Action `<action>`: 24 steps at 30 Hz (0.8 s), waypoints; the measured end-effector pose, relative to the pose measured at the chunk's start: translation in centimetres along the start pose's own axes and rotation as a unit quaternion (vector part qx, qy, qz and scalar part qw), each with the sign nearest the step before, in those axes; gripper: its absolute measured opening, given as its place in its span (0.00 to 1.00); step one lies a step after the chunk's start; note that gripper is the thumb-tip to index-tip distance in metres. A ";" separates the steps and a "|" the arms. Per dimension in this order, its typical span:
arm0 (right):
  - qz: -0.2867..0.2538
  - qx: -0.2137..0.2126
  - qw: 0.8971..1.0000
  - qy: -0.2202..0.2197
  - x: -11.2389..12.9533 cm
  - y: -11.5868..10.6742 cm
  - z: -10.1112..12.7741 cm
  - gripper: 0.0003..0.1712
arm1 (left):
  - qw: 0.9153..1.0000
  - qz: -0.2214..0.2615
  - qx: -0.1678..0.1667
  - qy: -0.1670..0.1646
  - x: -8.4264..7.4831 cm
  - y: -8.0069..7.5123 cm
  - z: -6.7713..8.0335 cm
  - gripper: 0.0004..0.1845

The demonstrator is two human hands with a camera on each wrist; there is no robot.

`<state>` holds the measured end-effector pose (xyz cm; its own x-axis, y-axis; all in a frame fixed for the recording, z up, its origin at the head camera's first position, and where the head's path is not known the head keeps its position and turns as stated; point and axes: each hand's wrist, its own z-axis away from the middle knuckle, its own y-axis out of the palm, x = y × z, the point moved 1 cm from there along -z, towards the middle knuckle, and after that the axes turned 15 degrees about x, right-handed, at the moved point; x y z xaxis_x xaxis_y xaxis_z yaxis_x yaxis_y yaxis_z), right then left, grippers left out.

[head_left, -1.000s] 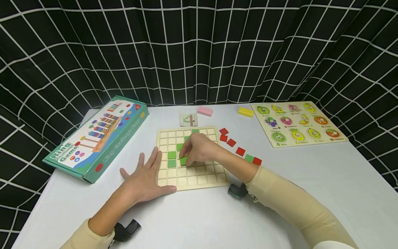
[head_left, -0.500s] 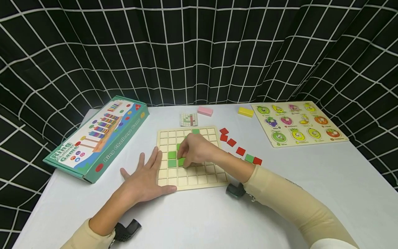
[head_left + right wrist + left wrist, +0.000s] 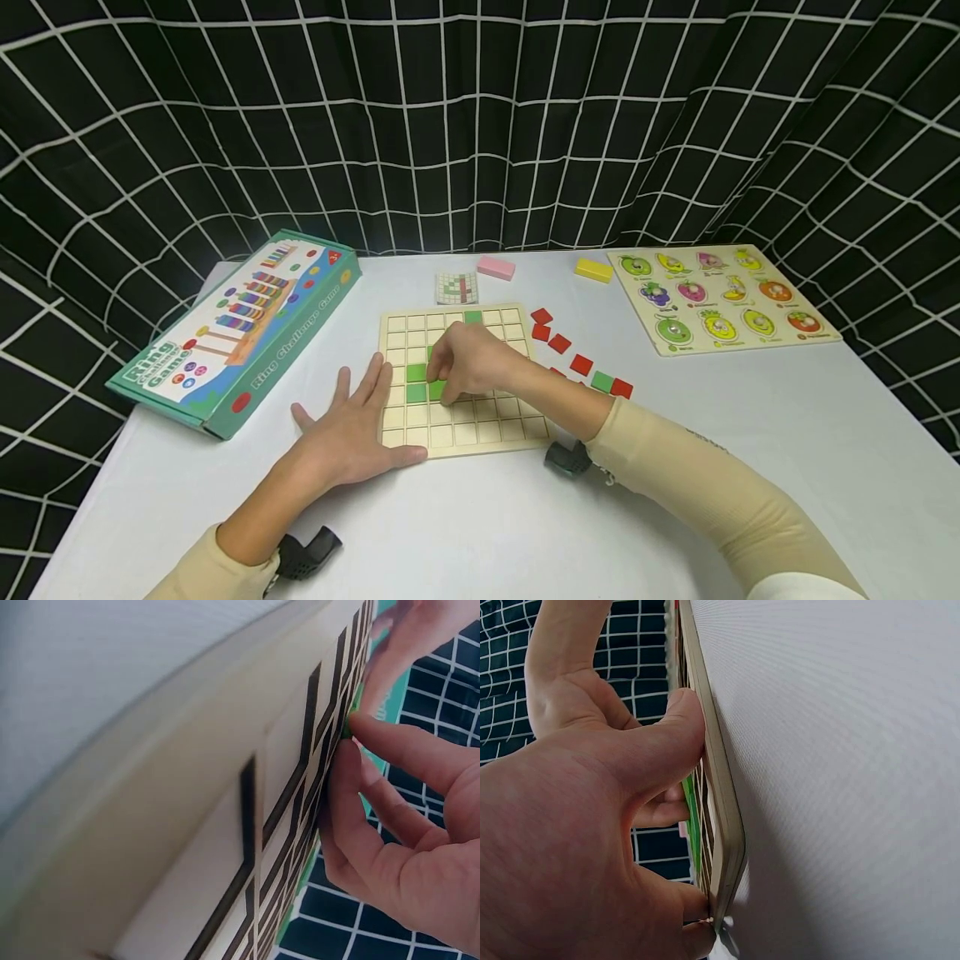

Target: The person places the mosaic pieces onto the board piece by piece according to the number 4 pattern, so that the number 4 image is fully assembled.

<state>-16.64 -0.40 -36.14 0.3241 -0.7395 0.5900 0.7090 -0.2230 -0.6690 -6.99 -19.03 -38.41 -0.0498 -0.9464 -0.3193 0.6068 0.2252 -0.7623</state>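
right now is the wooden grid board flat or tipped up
Flat: the grid board lies face up on the white table, left hand on its edge.

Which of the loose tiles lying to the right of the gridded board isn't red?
The green tile, lying between two red tiles toward the right end of the row. Only its colour differs: the other loose tiles visible there are red.
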 end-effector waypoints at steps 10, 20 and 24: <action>-0.032 0.000 0.999 -0.016 -0.6 -0.5 0.6 0.15 | 1.000 0.004 0.000 0.003 0.0 0.0 0.1 0.68; -0.101 0.003 0.993 -0.059 -2.1 -1.9 2.7 0.14 | 1.000 0.001 -0.002 0.000 -0.1 0.0 0.0 0.68; -0.120 -0.007 0.990 -0.067 -3.1 -2.4 3.6 0.14 | 1.000 0.000 -0.005 -0.001 -0.1 0.0 0.0 0.68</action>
<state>-17.09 4.73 -34.68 0.2290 -0.5731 0.7868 0.7672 -0.3912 -0.5083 -6.95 -18.97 -38.38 -0.0482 -0.9469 -0.3179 0.5993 0.2272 -0.7676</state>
